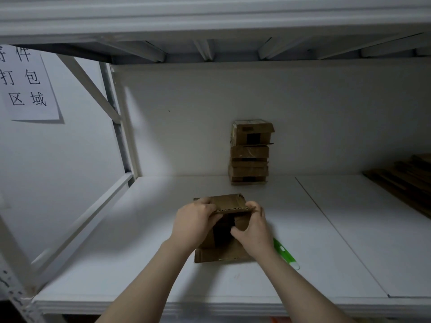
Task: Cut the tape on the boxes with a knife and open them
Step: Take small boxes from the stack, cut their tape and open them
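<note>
A small brown cardboard box (221,254) lies on the white shelf board (144,264) in front of me, its far flap (229,201) lifted. My left hand (193,223) grips the flap's left edge, fingers curled over it. My right hand (253,228) grips the flap's right corner, thumb reaching into the dark opening. A green and white knife (285,254) lies on the board just right of my right wrist, touched by neither hand.
A stack of several small cardboard boxes (250,152) stands against the back wall. Flattened cardboard (405,180) lies at the far right. A paper sign (26,82) hangs on the left wall. An upper shelf (210,17) runs overhead.
</note>
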